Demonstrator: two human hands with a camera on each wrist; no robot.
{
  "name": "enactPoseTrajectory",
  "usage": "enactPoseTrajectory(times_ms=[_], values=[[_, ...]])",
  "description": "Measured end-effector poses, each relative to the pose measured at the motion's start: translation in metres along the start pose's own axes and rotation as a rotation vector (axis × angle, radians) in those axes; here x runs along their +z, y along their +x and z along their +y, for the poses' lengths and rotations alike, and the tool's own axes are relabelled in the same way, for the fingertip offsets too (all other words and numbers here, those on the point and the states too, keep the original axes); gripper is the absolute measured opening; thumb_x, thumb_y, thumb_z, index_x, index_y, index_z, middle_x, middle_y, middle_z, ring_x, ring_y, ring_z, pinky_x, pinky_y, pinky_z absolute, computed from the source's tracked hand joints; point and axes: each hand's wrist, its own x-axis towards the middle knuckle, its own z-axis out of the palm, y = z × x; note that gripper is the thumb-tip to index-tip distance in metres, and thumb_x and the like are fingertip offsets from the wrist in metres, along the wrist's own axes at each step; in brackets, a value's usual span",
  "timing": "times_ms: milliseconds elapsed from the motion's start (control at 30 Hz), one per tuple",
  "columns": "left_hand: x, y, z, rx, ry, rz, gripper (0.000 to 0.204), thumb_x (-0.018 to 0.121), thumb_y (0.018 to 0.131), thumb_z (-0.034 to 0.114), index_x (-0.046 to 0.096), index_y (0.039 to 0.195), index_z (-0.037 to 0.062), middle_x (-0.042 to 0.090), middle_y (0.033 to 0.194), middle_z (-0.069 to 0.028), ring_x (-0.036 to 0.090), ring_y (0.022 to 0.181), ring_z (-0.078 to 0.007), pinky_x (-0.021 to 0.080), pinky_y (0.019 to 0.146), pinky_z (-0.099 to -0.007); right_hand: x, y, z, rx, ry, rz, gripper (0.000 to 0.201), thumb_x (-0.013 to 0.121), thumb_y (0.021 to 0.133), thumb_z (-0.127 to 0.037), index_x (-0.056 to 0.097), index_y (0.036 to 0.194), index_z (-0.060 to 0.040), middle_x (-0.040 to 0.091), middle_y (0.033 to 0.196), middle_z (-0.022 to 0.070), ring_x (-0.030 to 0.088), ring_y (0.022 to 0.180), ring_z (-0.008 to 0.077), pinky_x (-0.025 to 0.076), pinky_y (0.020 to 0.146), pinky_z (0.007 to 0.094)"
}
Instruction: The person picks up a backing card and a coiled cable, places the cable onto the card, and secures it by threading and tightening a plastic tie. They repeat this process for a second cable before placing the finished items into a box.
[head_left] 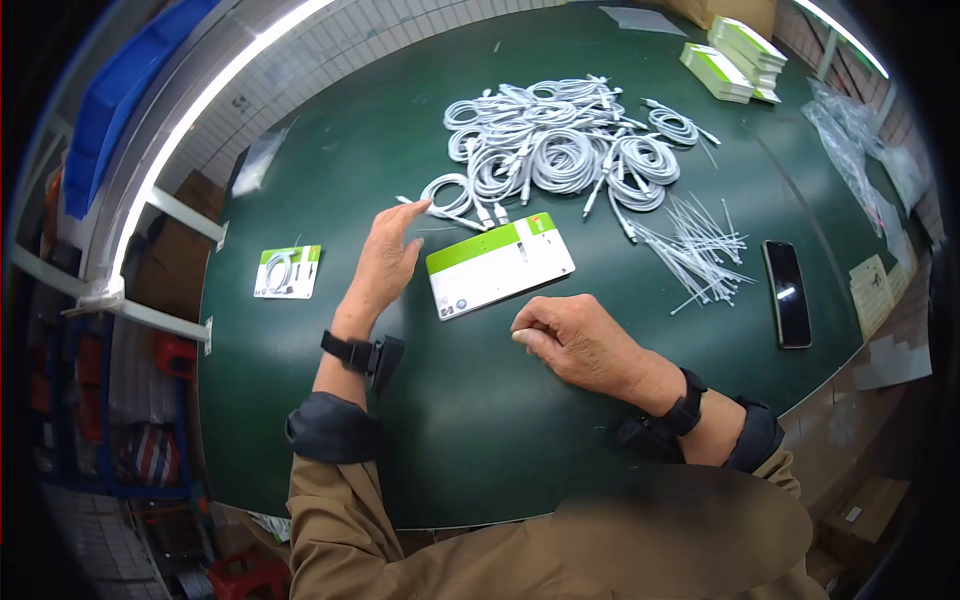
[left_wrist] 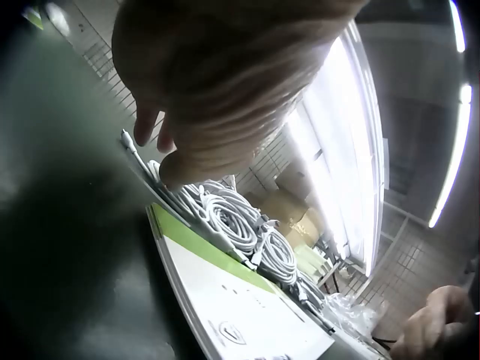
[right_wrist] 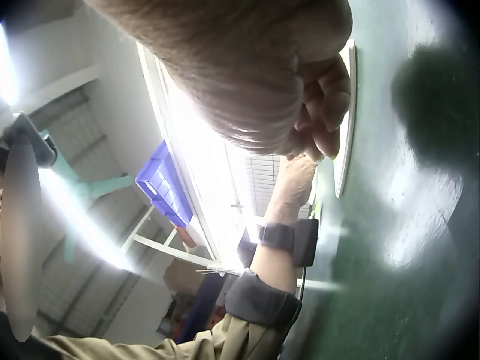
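Note:
My left hand (head_left: 385, 255) reaches over the table with thumb and forefinger apart, fingertips right at a loose end of a white coiled cable (head_left: 447, 178). In front of it lies a flat white-and-green printed package (head_left: 500, 268), also large in the left wrist view. Just on the near side of that package is my right hand (head_left: 590, 345), fingers loosely curled, with nothing seen in them. Beyond the package spreads a pile of coiled white cables (head_left: 562, 160) with plugs. White cable ties (head_left: 695, 255) lie scattered to the right of it.
A smaller green-and-white card (head_left: 287, 272) with a coiled cable on it lies at the left. On the right is a black phone (head_left: 788, 295). Stacks of green-and-white packages (head_left: 735, 62) stand at the back right, near clear plastic bags (head_left: 850, 130).

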Motion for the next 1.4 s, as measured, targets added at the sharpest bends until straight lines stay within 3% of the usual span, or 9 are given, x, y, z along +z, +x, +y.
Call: enactPoseTrajectory(times_ms=[167,300,433,500,633,733,1000,1267,1400], values=[[0.021,0.045,-0.025,0.095,0.215,-0.138,0.05,0.073,0.081,-0.006,0.071,0.128,0.01,0.071,0.112,-0.0151,0.059,0.118,-0.0362,0.05,0.104,-0.0454,-0.001,-0.002,0.007,0.008,-0.055,-0.012,0.012,0.069,0.098,-0.015,0.07,0.096,-0.0023,0.074,0.086,0.0166,0.072,0.081,0.0383,0.057,0.074,0.046],[0.016,0.044,-0.035,0.035,0.397,-0.201,0.036,0.076,0.086,0.006,0.072,0.122,0.004,0.071,0.108,-0.014,0.059,0.109,-0.0355,0.048,0.098,-0.0476,0.001,-0.003,0.009,-0.016,-0.093,-0.018,0.013,0.069,0.098,-0.016,0.069,0.098,-0.0032,0.074,0.086,0.0163,0.072,0.082,0.0381,0.057,0.075,0.0462],[0.012,0.021,-0.039,-0.059,0.365,-0.002,0.03,0.072,0.094,0.013,0.072,0.122,0.002,0.069,0.105,-0.0151,0.058,0.11,-0.0363,0.046,0.097,-0.0473,0.002,-0.004,0.005,-0.039,-0.054,0.013,0.011,0.069,0.098,-0.014,0.07,0.096,-0.0028,0.074,0.087,0.0166,0.072,0.082,0.0382,0.057,0.074,0.0454],[0.0,0.012,-0.014,-0.042,0.223,0.13,0.022,0.069,0.096,0.008,0.073,0.116,0.0006,0.065,0.098,-0.0143,0.059,0.096,-0.034,0.048,0.088,-0.0438,0.002,-0.003,0.004,-0.042,0.0,0.036,0.011,0.07,0.097,-0.013,0.07,0.095,-0.0024,0.074,0.088,0.0173,0.072,0.082,0.0388,0.058,0.073,0.0448],[-0.022,-0.014,0.081,0.042,0.119,0.253,0.024,0.069,0.097,0.004,0.074,0.12,0.0014,0.062,0.095,-0.0116,0.06,0.09,-0.0298,0.05,0.088,-0.0428,0.001,-0.002,-0.006,0.23,0.348,-0.046,0.018,0.064,0.104,-0.016,0.074,0.106,-0.0006,0.075,0.084,0.0083,0.071,0.072,0.0167,0.056,0.066,0.0304],[-0.013,-0.035,0.126,0.159,0.112,0.333,0.029,0.071,0.094,0.001,0.075,0.122,0.0023,0.06,0.095,-0.0109,0.062,0.089,-0.0282,0.051,0.09,-0.0447,-0.001,-0.002,-0.025,0.266,0.458,-0.091,0.027,0.057,0.109,-0.019,0.073,0.118,0.0006,0.074,0.091,0.005,0.067,0.075,0.009,0.054,0.066,0.0255],[-0.001,-0.063,0.169,0.046,-0.282,0.331,0.029,0.067,0.099,-0.002,0.072,0.127,-0.0021,0.063,0.098,-0.0088,0.062,0.087,-0.0187,0.052,0.074,-0.0313,0.001,-0.009,-0.028,0.183,0.501,-0.076,0.035,0.051,0.112,-0.025,0.072,0.123,0.0016,0.073,0.095,0.0053,0.067,0.076,0.0101,0.054,0.066,0.026],[-0.004,-0.065,0.165,-0.066,-0.323,0.249,0.027,0.063,0.102,0.002,0.071,0.128,-0.0016,0.063,0.093,-0.0103,0.059,0.081,-0.0178,0.048,0.07,-0.0303,-0.001,-0.009,-0.029,0.218,0.44,-0.047,0.022,0.061,0.107,-0.018,0.075,0.112,-0.0005,0.072,0.088,0.0054,0.067,0.073,0.0119,0.054,0.063,0.0279],[-0.006,-0.064,0.171,-0.048,-0.318,0.245,0.027,0.065,0.101,0.001,0.073,0.127,0.0012,0.061,0.09,-0.0112,0.059,0.077,-0.0194,0.048,0.068,-0.0321,0.003,-0.011,-0.025,-0.298,0.054,0.187,0.014,0.074,0.094,-0.008,0.074,0.107,-0.0035,0.068,0.085,0.0085,0.067,0.071,0.0199,0.053,0.062,0.0315]])
